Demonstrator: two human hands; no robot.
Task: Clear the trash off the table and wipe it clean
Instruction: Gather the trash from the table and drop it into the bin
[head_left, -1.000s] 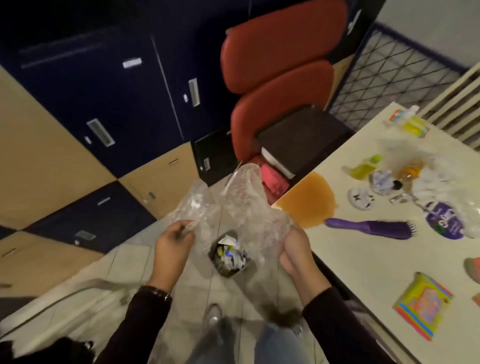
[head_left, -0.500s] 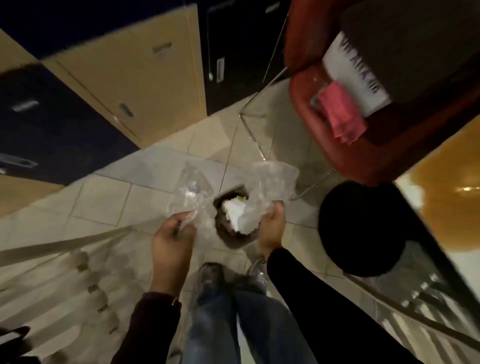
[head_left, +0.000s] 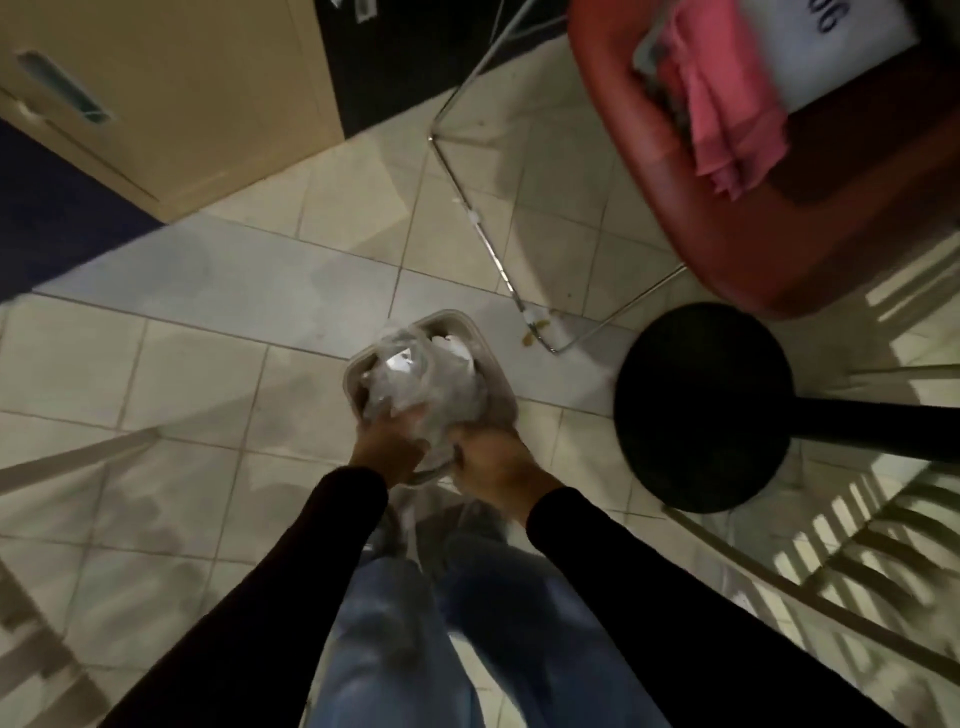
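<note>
now, the bag at the bin

closest to us, our jeans (head_left: 395, 623) stand on the tiled floor (head_left: 156, 374). off to the right a round black disc (head_left: 701, 405) lies near the bin; past it run the chrome legs (head_left: 488, 244) of a red chair (head_left: 779, 249) with a pink cloth (head_left: 727, 104) draped on it. farthest back is a beige cabinet (head_left: 182, 104). our left hand (head_left: 387, 447) and right hand (head_left: 493, 462), side by side, both curl their fingers into the clear plastic bag (head_left: 415, 384). it sits crumpled in the mouth of the grey-rimmed bin (head_left: 500, 375) on the floor just ahead of our feet, blurred, white scraps showing.
</note>
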